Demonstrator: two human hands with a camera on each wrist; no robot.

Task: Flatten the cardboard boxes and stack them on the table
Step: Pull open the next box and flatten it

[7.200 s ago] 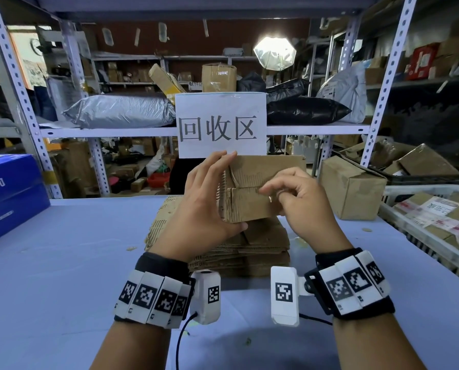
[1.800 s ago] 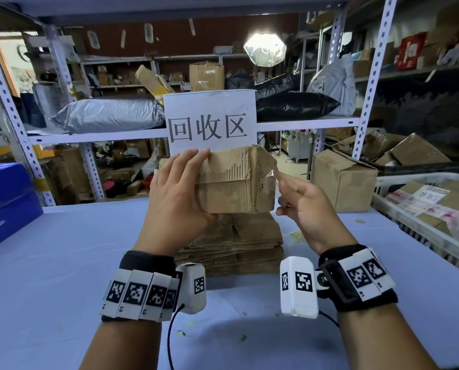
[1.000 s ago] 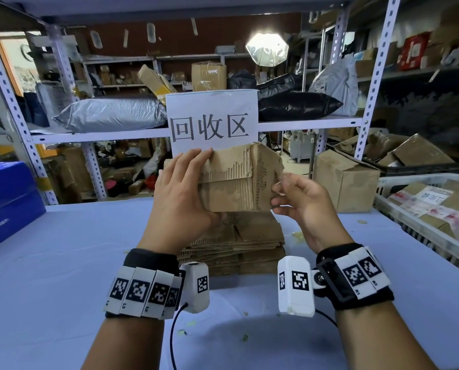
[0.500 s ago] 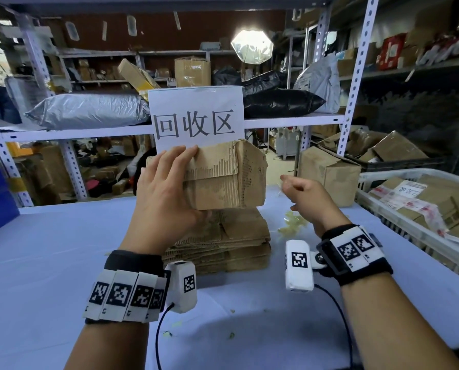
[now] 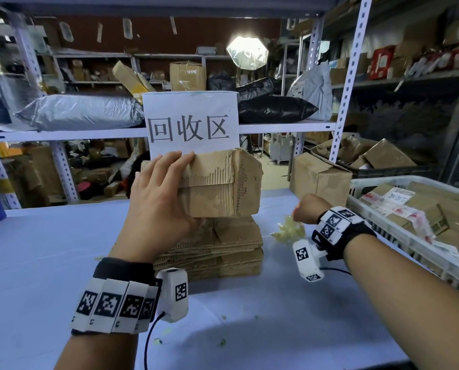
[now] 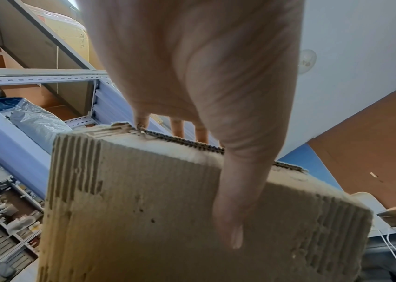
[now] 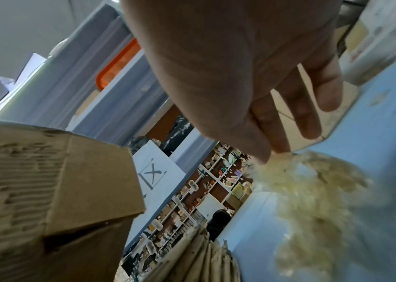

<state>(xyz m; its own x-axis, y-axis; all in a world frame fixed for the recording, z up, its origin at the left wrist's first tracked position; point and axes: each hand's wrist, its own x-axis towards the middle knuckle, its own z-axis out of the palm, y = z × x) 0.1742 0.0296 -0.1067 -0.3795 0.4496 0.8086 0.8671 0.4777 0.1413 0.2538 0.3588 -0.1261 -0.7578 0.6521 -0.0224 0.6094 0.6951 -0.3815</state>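
Blue table [image 5: 49, 263] amid cluttered shelves [image 5: 63, 133], flat stack [image 5: 217, 249] at centre, box [image 5: 220, 185] raised above it, gripped by left hand [image 5: 159, 206], thumb underneath, right hand [image 5: 307, 210] loosely spread, fingertips [image 7: 278, 147] touching tape wad [image 5: 288, 231], centre right.

White paper sign [image 5: 190, 126] on grey metal shelf rail [image 5: 63, 134]: "回收区" is printed in black.
Other labels: none can be read.

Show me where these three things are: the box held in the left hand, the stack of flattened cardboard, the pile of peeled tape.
held box [image 5: 220, 193], head view, front face.
flattened stack [image 5: 223, 252], head view, front edge.
tape pile [image 5: 288, 231], head view, its middle.
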